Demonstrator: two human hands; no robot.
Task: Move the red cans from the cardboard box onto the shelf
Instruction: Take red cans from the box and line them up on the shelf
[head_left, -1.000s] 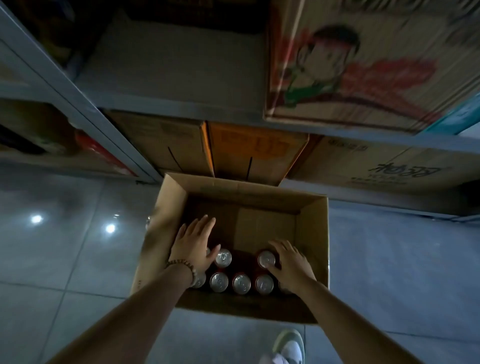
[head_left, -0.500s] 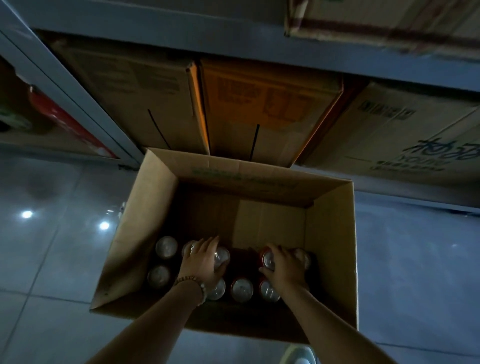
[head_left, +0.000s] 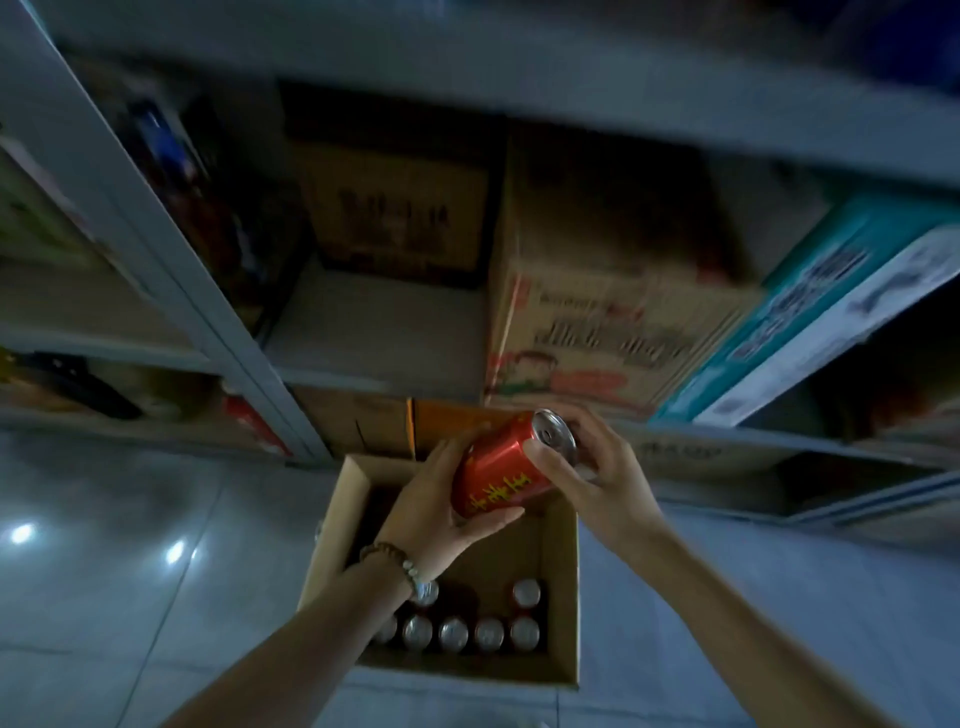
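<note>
One red can (head_left: 501, 475) is sitting tilted between both hands, above the open cardboard box (head_left: 563, 597) and clear of it. Left hand (head_left: 436, 509) is cupping the body from below, taking the weight. Right hand (head_left: 597, 478) is gripping the lid end, likely steering it toward the bare patch of shelf (head_left: 374, 332) ahead. Both hands are clamped on that one can. Several other cans (head_left: 453, 634) are standing upright along the box's near wall, waiting.
</note>
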